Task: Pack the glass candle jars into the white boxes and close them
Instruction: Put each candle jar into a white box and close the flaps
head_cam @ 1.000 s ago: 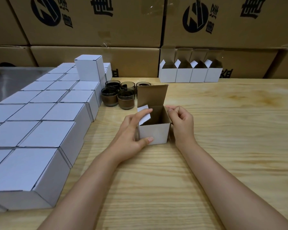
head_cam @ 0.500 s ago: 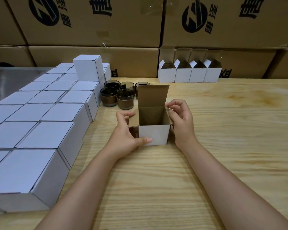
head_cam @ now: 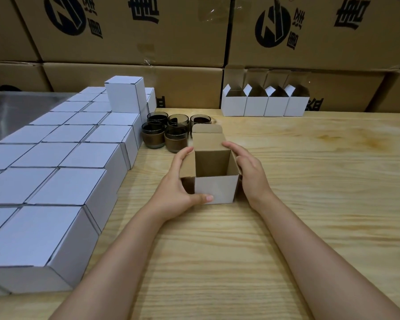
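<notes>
Holding open white box (head_cam: 215, 188) upright at centre of wooden table (head_cam: 298, 215), lid flap up, interior bare. Left hand (head_cam: 178, 188) grips left side, thumb on front face, fingers curled round side flap. Right hand (head_cam: 248, 172) lies flat against right wall, fingers near straight. Glass candle jars (head_cam: 153, 137) clustered just behind box, five visible, unpacked. Handling, judged: box light, thin card, dents easily; take by side walls. Jars smooth, breakable; take round body, lower straight in.

1. On the upper brown cartons (head_cam: 129, 31), top of frame: black round logo beside large Chinese characters, seemingly inverted; not surely readable.
2. On the lower cartons (head_cam: 183, 88): black characters, partly hidden behind the open white boxes (head_cam: 264, 105); unreadable.
</notes>
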A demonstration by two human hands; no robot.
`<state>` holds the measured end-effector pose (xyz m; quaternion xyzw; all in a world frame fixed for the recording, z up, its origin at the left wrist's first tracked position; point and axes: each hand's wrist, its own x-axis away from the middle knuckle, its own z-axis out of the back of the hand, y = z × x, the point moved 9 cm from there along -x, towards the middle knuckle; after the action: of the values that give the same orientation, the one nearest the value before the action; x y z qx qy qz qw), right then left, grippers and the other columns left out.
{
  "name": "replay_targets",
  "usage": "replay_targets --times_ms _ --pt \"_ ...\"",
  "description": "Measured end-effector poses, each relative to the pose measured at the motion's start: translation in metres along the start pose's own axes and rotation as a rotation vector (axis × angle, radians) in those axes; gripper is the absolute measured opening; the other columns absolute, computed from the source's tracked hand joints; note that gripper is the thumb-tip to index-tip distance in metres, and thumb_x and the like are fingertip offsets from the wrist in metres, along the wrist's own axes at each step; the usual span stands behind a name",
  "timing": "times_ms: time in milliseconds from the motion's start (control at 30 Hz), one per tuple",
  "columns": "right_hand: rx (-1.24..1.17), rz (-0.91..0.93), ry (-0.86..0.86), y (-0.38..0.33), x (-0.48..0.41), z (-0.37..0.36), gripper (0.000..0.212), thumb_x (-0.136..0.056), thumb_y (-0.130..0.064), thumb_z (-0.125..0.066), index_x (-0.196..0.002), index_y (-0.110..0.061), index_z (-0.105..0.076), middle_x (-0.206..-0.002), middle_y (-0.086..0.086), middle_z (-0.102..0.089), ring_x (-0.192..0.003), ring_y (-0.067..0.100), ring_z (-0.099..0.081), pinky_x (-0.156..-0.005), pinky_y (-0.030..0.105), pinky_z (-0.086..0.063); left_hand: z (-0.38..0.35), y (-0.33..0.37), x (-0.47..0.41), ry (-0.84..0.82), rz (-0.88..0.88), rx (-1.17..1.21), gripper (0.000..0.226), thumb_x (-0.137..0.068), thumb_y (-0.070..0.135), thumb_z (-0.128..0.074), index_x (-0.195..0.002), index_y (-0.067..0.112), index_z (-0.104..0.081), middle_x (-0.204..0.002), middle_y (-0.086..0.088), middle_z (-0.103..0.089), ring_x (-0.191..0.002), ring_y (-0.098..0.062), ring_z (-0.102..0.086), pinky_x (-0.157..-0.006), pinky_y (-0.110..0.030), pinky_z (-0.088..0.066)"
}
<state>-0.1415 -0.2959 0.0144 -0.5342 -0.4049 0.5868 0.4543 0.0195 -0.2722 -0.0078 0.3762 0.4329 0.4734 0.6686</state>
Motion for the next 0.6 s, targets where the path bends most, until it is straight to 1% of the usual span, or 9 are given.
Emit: replay_targets --times_ms 67,167,300,333,400,433,500,533,600 --pt "0.004 0.009 -0.006 0.0 0.0 0.0 0.049 -0.085 -0.02 -0.033 -0.126 -0.014 -0.058 -0.133 0.008 -0.054 -0.127 0.015 -0.047 -0.109 0.034 -0.038 0.0 0.0 -0.001 -0.008 0.007 -0.008 0.107 -0.052 0.03 -0.09 -0.137 0.05 -0.029 -0.134 0.024 -0.046 -0.122 -0.015 -0.052 -0.103 -0.043 -0.045" --pt "0.052 0.016 -0.013 0.001 0.0 0.004 0.042 -0.097 -0.004 -0.031 -0.127 -0.014 -0.058 -0.132 0.007 -0.053 -0.126 0.014 -0.046 -0.107 0.029 -0.038 -0.001 0.0 0.0 -0.01 -0.012 -0.018 0.108 -0.056 0.023 -0.092 -0.139 0.049 -0.027 -0.132 0.03 -0.043 -0.124 -0.009 -0.049 -0.105 -0.04 -0.043" --pt "0.137 -0.043 -0.132 -0.004 -0.001 0.005 0.046 -0.097 0.0 -0.029 -0.13 -0.016 -0.057 -0.13 -0.002 -0.052 -0.122 0.006 -0.046 -0.09 0.008 -0.039 -0.003 0.002 0.0 -0.032 -0.034 0.003 0.108 -0.055 0.022 -0.092 -0.138 0.05 -0.029 -0.133 0.035 -0.038 -0.125 -0.005 -0.048 -0.106 -0.035 -0.043" --pt "0.192 -0.066 -0.181 -0.008 -0.002 0.006 0.046 -0.097 -0.001 -0.029 -0.13 -0.017 -0.057 -0.13 -0.003 -0.05 -0.117 0.001 -0.047 -0.086 0.004 -0.038 -0.003 0.002 0.0 -0.034 -0.034 -0.006 0.106 -0.054 0.023 -0.093 -0.137 0.05 -0.031 -0.13 0.042 -0.037 -0.125 0.0 -0.047 -0.105 -0.031 -0.042" --pt "0.367 -0.103 -0.26 -0.019 -0.002 0.01 0.042 -0.098 -0.006 -0.034 -0.13 -0.02 -0.057 -0.132 -0.005 -0.045 -0.11 -0.009 -0.043 -0.083 0.0 -0.035 -0.003 0.003 0.0 -0.036 -0.045 -0.022 0.105 -0.054 0.023 -0.094 -0.136 0.048 -0.033 -0.117 0.054 -0.036 -0.117 0.019 -0.041 -0.096 -0.011 -0.04" --pt "0.526 -0.091 -0.273 -0.027 -0.003 0.013 0.039 -0.098 -0.01 -0.038 -0.13 -0.022 -0.057 -0.134 -0.006 -0.041 -0.114 -0.007 -0.041 -0.091 0.004 -0.035 -0.003 0.003 0.0 -0.037 -0.048 -0.025 0.105 -0.054 0.023 -0.094 -0.136 0.048 -0.033 -0.114 0.056 -0.037 -0.113 0.025 -0.039 -0.09 -0.004 -0.038" --pt "0.872 0.031 -0.178 -0.054 -0.012 0.012 0.036 -0.095 -0.02 -0.047 -0.129 -0.022 -0.057 -0.134 -0.003 -0.038 -0.127 0.01 -0.032 -0.103 0.023 -0.031 -0.004 0.001 0.0 -0.041 -0.046 -0.019 0.106 -0.053 0.023 -0.094 -0.136 0.049 -0.034 -0.117 0.051 -0.041 -0.112 0.023 -0.043 -0.087 -0.002 -0.039" --pt "0.943 0.143 -0.079 -0.076 -0.016 0.005 0.034 -0.093 -0.023 -0.049 -0.126 -0.022 -0.058 -0.13 -0.003 -0.041 -0.127 0.015 -0.031 -0.1 0.027 -0.029 -0.004 0.001 0.0 -0.043 -0.044 -0.012 0.106 -0.053 0.022 -0.094 -0.136 0.049 -0.034 -0.118 0.047 -0.044 -0.112 0.019 -0.046 -0.087 -0.004 -0.041" --pt "0.904 0.279 0.027 -0.109 -0.029 -0.023 0.03 -0.092 -0.026 -0.051 -0.121 -0.023 -0.06 -0.121 -0.002 -0.046 -0.121 0.017 -0.036 -0.091 0.028 -0.031 -0.004 0.0 -0.001 -0.043 -0.048 0.005 0.106 -0.053 0.02 -0.093 -0.137 0.047 -0.034 -0.117 0.044 -0.047 -0.111 0.016 -0.049 -0.084 -0.005 -0.043"
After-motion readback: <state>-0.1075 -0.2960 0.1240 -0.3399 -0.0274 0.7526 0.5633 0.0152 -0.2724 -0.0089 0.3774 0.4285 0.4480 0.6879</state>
